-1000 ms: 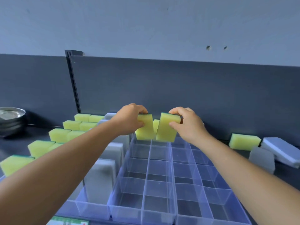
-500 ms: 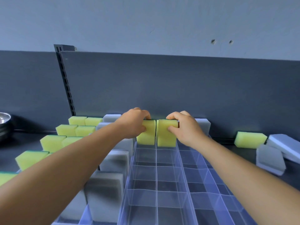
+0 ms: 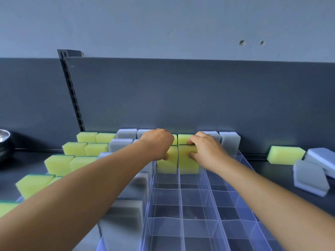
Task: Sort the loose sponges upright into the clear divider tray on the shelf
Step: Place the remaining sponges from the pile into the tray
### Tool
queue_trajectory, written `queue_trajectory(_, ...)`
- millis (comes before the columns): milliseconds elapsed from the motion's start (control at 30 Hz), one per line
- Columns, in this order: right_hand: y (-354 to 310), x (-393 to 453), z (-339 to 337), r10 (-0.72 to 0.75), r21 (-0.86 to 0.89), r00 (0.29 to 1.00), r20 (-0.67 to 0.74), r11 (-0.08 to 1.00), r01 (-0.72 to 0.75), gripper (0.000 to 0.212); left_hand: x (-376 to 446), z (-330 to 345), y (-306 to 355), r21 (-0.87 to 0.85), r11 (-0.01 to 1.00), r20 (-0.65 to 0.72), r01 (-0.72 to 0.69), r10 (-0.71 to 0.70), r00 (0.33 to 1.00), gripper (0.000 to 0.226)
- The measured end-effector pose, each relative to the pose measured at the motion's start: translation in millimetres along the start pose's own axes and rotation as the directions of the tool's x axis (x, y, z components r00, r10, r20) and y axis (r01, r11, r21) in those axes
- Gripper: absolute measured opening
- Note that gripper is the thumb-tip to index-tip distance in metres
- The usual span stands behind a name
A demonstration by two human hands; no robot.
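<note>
Two yellow sponges stand upright side by side in far cells of the clear divider tray (image 3: 181, 200). My left hand (image 3: 157, 144) grips the top of the left yellow sponge (image 3: 167, 164). My right hand (image 3: 206, 149) grips the top of the right yellow sponge (image 3: 188, 163). Behind them another pair of yellow sponges (image 3: 184, 139) stands in the back row, flanked by grey sponges (image 3: 229, 142). Several yellow sponges (image 3: 72, 148) and grey sponges (image 3: 123, 232) fill the columns on the left.
Loose on the dark shelf at the right lie a yellow sponge (image 3: 285, 154) and two grey sponges (image 3: 310, 180). A metal bowl (image 3: 4, 140) sits at the far left. A dark back panel (image 3: 181, 98) rises just behind the tray.
Both hands have moved down and away from me, lowering the two yellow sponges from above the tray into adjacent cells. My head has come closer to the tray.
</note>
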State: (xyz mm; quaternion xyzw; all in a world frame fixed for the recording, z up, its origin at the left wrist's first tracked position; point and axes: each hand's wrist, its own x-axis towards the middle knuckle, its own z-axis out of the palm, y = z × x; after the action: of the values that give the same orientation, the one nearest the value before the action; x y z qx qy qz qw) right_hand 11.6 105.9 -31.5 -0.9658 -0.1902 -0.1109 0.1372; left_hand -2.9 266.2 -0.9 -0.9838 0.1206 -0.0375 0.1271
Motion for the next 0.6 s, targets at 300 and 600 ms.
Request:
queue_trajectory(300,0,-10,-11,0.009,0.035,1.0,0.007,0.999,-0.009,0.057,-2,-6,1,-0.091,0.996,-0.025,0.025,-0.027,0.999,0.056)
queue_trajectory(600,32,-49,-50,-0.036,-0.107,0.999,0.007,0.994,0.037,0.061,-5,-32,48,-0.117,0.99,-0.15,-0.076,0.058,0.987,0.049)
